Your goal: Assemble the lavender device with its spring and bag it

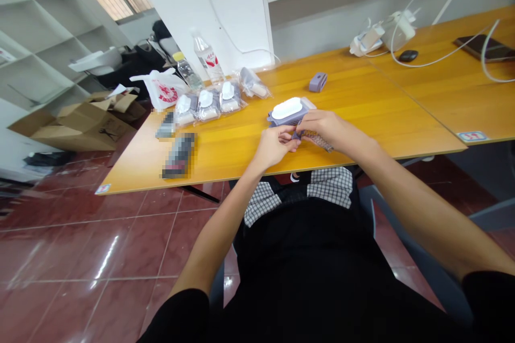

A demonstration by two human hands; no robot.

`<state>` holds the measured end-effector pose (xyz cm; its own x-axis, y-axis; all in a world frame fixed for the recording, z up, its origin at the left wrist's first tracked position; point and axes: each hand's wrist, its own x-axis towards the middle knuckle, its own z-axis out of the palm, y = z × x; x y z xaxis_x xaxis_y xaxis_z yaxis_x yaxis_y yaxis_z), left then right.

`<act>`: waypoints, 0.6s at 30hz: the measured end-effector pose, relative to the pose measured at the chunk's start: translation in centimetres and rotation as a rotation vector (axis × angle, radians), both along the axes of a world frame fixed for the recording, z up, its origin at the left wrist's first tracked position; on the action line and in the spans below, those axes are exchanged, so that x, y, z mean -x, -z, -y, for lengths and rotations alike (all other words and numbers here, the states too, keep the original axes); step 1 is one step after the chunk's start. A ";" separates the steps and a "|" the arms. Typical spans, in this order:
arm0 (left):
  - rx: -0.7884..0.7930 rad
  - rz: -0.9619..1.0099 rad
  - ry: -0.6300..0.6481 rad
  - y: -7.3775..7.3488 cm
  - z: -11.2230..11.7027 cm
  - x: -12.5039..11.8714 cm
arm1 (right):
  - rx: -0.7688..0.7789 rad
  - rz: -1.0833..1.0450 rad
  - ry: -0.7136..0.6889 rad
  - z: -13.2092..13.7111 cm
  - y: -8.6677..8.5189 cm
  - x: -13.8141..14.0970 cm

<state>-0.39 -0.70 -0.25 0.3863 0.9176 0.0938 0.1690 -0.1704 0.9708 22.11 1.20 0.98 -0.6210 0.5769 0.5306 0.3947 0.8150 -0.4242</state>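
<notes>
My left hand (274, 144) and my right hand (326, 127) meet near the front edge of the orange table (362, 102). Both pinch a small purple-grey piece with a patterned strap (317, 141) between the fingers. Just behind the hands lies a grey-purple device with a white top (288, 109), resting in an opened clear package. A small purple-grey part (317, 82) sits farther back on the table.
Several bagged devices (209, 103) lie in a row at the table's left, with water bottles (208, 59), a plastic bag (164, 89) and blurred items (179, 155). Chargers and cables (386, 35), a mouse (407, 56) and a phone (483, 45) lie at right. Cardboard boxes (80, 120) are on the floor.
</notes>
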 end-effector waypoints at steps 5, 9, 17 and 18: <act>0.024 -0.004 -0.004 -0.1 0.1 -0.1 | -0.060 0.005 -0.002 -0.3 0.7 -0.1; 0.018 0.006 0.006 -0.1 0.0 0.0 | -0.116 0.034 -0.037 0.1 0.1 -0.1; 0.047 0.062 -0.006 -0.1 0.0 -0.1 | -0.052 0.026 0.009 1.9 -2.3 -0.5; 0.051 0.066 -0.006 -0.1 0.1 -0.1 | -0.060 0.016 0.016 2.0 -2.4 -0.5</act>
